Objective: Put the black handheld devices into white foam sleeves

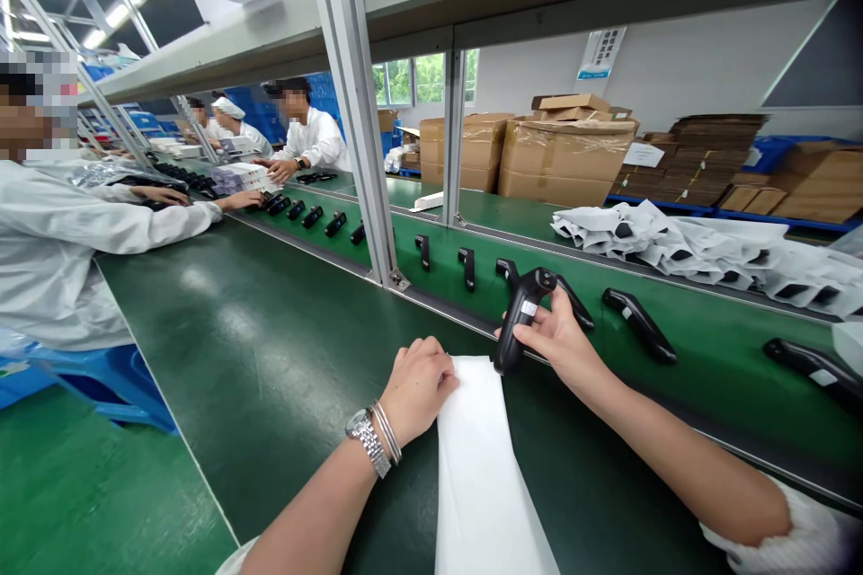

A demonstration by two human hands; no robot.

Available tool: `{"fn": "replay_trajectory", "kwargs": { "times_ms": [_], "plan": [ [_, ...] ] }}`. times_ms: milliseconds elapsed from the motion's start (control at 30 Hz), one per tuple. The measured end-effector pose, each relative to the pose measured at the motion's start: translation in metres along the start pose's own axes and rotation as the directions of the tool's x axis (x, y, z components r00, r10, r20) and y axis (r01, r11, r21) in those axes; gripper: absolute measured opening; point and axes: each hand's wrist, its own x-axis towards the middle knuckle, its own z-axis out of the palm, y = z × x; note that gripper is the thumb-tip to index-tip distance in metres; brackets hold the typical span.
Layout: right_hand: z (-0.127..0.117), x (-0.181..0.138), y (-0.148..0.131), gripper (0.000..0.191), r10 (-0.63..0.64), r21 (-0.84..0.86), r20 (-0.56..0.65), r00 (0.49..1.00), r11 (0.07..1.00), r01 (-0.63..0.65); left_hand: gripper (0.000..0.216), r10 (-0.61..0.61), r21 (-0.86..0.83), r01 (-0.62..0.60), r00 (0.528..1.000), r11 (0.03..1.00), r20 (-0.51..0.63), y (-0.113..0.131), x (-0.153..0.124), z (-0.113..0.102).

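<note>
My right hand (549,323) grips a black handheld device (518,323), shaped like an angled pistol grip with a small white label. The device is tilted, its lower end close to the top edge of a long white bag (475,458). That bag lies on the green table, running toward me. At its upper left corner my left hand (422,382) pinches the edge between thumb and curled fingers. Similar black devices lie beyond on the green belt, one of them (639,323) just right of my right hand.
A metal post (354,108) rises from the belt's near rail. White wrapped pieces (674,252) are heaped at the back right. Cardboard boxes (566,157) stand behind the line. At the left a person in a white coat (60,243) reaches onto the belt; several others work farther off.
</note>
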Motion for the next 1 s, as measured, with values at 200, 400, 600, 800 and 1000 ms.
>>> {"fn": "replay_trajectory", "kwargs": {
  "times_ms": [200, 400, 600, 800, 1000],
  "plan": [
    [-0.001, 0.001, 0.001, 0.078, 0.012, -0.007, -0.003, 1.000, 1.000, -0.012, 0.027, 0.003, 0.037, -0.003, 1.000, 0.999, -0.017, 0.001, -0.004, -0.006],
    [0.000, 0.000, 0.002, 0.079, -0.001, -0.022, -0.003, 1.000, 1.000, 0.001, 0.013, -0.018, 0.044, 0.013, 0.992, 0.999, 0.122, 0.005, -0.009, -0.010],
    [0.001, 0.000, 0.000, 0.079, -0.008, -0.043, -0.039, 0.999, 0.999, 0.007, 0.014, 0.068, 0.055, -0.068, 0.998, 0.996, 0.010, 0.007, -0.005, -0.008],
    [0.002, -0.001, -0.004, 0.081, -0.003, -0.033, -0.044, 0.999, 0.999, 0.001, 0.014, 0.059, -0.097, -0.068, 0.994, 0.993, -0.092, 0.008, -0.004, -0.010],
    [0.003, -0.002, -0.008, 0.076, 0.017, -0.028, -0.040, 0.999, 0.999, -0.018, 0.012, -0.106, -0.405, 0.053, 0.988, 0.913, -0.110, 0.000, -0.002, -0.006]
  ]
}}
